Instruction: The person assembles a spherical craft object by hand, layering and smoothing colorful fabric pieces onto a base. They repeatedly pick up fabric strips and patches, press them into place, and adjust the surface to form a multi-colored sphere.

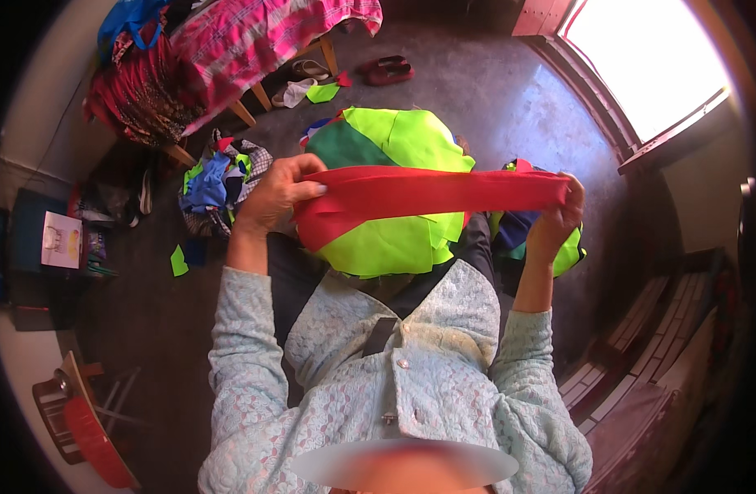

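A long red cloth strip (pixel 427 191) is stretched level between both hands in front of my chest. My left hand (pixel 277 196) pinches its left end, where the strip bunches and folds down. My right hand (pixel 560 216) grips the right end with fingers curled over it. Under the strip, on my lap, lies a pile of neon yellow-green fabric with a dark green piece (pixel 394 148). My forearms in pale blue lace sleeves rise from the lower edge.
A heap of mixed fabric scraps (pixel 217 183) lies on the dark floor to the left. A wooden bed with pink cloth (pixel 254 41) stands at the back left. Red shoes (pixel 386 70) sit beyond. More neon cloth (pixel 569 257) lies by my right side. Bright doorway at top right.
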A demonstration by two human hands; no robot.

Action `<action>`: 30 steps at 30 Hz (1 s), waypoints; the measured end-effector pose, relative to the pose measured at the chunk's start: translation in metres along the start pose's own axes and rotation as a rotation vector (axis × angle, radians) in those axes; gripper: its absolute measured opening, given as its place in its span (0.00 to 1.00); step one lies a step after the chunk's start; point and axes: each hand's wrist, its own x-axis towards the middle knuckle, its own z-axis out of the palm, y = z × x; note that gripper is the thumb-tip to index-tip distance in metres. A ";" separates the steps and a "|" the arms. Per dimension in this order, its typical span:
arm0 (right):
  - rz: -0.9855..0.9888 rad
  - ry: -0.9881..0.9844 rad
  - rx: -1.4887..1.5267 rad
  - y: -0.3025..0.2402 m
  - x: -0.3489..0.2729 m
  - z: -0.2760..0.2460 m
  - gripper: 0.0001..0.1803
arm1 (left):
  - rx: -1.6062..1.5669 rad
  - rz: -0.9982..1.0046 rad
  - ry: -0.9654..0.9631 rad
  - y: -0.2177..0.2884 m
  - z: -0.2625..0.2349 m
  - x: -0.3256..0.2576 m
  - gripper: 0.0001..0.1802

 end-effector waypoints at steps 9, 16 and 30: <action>0.821 -0.484 0.010 0.070 -0.052 0.006 0.24 | 0.340 -0.235 0.206 -0.094 -0.030 -0.022 0.16; 0.775 -0.394 -0.179 0.065 -0.032 -0.037 0.23 | 1.044 -0.037 0.440 -0.063 -0.013 -0.020 0.16; -0.267 -0.888 -0.925 0.056 -0.094 0.069 0.33 | 1.431 0.334 0.425 -0.111 0.081 0.033 0.36</action>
